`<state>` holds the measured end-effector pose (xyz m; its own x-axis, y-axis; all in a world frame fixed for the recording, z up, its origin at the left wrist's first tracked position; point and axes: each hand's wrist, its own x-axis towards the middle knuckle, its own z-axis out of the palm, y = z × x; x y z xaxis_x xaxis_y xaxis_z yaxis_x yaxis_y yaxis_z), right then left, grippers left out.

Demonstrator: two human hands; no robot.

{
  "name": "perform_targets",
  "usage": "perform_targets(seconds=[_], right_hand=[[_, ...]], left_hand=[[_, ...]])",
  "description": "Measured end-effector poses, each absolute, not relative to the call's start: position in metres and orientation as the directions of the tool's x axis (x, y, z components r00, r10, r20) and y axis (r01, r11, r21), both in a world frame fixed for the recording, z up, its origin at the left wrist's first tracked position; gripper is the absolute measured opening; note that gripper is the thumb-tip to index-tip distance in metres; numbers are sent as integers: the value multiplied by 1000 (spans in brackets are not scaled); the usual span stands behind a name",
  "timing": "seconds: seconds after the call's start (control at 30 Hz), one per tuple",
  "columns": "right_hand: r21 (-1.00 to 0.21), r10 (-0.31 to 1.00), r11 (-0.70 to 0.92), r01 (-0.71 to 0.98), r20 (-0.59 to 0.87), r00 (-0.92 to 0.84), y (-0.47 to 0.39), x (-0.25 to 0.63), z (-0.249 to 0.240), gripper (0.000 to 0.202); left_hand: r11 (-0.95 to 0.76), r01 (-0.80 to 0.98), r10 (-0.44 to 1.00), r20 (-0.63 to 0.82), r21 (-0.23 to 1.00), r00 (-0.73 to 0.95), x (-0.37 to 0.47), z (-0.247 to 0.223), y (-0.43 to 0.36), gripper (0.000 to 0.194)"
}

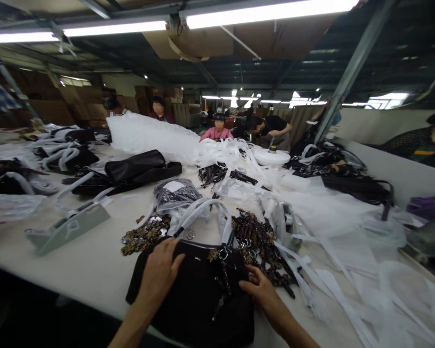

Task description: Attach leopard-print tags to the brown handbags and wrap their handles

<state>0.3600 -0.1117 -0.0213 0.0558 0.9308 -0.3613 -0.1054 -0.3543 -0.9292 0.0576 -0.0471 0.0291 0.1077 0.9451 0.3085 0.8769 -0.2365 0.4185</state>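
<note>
A black handbag lies in front of me at the table's near edge. Its handles, wrapped in white padding, stand up at the far side. From the bag's ring hangs a dark braided charm strap. My left hand rests over the bag's upper left part, fingers laid toward the top rim and thumb apart. At the bag's right edge, my right hand has thumb and fingers closed on the side. Beside it is a pile of similar dark charm straps; brown patterned tags lie beyond my left hand.
A grey-green tape dispenser stands at left. More black bags lie behind it. White foam strips and plastic sheeting cover the right side. A clear bag of dark parts sits ahead. Several people work beyond, one in pink.
</note>
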Motion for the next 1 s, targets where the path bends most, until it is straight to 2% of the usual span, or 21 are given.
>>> perform_targets(seconds=[0.1, 0.17, 0.27, 0.33, 0.4, 0.57, 0.7, 0.77, 0.8, 0.9, 1.0], right_hand=[[-913, 958, -269, 307, -220, 185, -112, 366, -14, 64], [-858, 976, -159, 488, -62, 210, -114, 369, -2, 63], [-802, 976, 40, 596, 160, 151, -119, 369, 15, 53], [-765, 953, 176, 620, 289, 87, -125, 363, 25, 39], [-771, 944, 253, 585, 329, 26, -131, 352, 35, 29], [-892, 970, 192, 409, 109, -216, -138, 325, 59, 14], [-907, 951, 172, 383, 52, -304, -127, 316, 62, 19], [-926, 959, 94, 365, -14, -283, -118, 314, 56, 23], [-942, 966, 16, 334, -72, -248, -113, 313, 53, 24], [-950, 935, -306, 57, -311, -168, -99, 311, 43, 29], [-809, 874, -482, -336, -416, -251, -91, 308, 39, 36]], left_hand=[[-286, 769, 953, 91, 572, 287, 117, 36, -48, 52], [-282, 740, 937, 10, 611, 349, 148, 36, -49, 65], [-266, 752, 934, -32, 603, 356, 170, 32, -49, 67], [-231, 752, 944, -46, 617, 328, 170, 30, -48, 55], [-201, 736, 946, -69, 646, 318, 164, 29, -45, 42], [-145, 710, 947, -112, 689, 302, 152, 37, -39, 17], [-52, 613, 944, -161, 789, 287, 152, 47, -41, 23], [-39, 562, 944, -154, 826, 293, 151, 52, -46, 24], [-90, 556, 950, -97, 827, 298, 151, 54, -49, 21], [-354, 621, 923, 153, 699, 354, 150, 59, -61, 17], [-455, 683, 881, 175, 572, 440, 152, 59, -75, 31]])
